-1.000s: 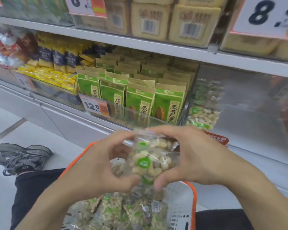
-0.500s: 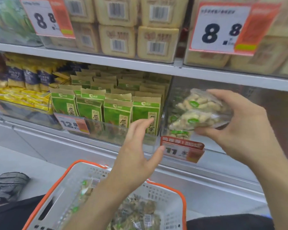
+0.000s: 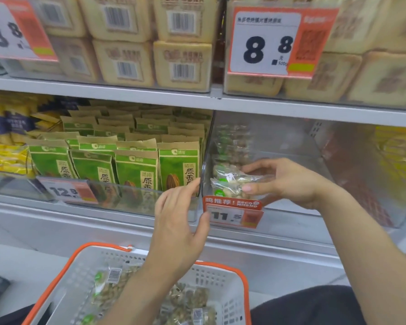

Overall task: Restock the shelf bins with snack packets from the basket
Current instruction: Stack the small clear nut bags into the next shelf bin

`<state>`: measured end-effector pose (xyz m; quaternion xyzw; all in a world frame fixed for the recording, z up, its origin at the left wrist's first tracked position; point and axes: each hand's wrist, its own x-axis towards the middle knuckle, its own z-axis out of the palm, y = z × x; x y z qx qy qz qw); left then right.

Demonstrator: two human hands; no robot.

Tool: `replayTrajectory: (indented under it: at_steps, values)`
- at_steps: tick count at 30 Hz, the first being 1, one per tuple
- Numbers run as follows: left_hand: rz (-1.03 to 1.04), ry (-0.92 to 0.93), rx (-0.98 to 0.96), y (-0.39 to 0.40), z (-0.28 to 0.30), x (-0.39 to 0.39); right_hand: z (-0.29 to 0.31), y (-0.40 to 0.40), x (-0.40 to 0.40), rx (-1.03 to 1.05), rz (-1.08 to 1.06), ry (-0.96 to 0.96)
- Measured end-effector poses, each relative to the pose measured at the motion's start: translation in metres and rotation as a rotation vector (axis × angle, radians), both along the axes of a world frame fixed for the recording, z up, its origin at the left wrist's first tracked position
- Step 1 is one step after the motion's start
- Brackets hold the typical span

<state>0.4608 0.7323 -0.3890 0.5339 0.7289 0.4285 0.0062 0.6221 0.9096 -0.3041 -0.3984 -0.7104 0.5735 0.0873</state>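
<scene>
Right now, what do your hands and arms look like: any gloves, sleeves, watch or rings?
Both hands are bare, no gloves. The left hand and right hand show no rings that I can see, and the nails look short and unpainted. Both forearms are uncovered as far as the frame shows: no sleeves, watch or bands in view.
</scene>
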Motion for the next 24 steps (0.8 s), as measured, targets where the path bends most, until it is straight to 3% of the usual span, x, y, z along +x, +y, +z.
replayTrajectory:
  at_steps: [6, 24]
  values:
    - [0.015, 0.014, 0.019, 0.001, -0.003, 0.004, -0.005, 0.000, -0.006, -0.138, -0.196, 0.028]
    - [0.030, 0.036, 0.047, 0.003, -0.003, 0.011, -0.005, -0.002, -0.012, -0.073, -0.143, -0.016]
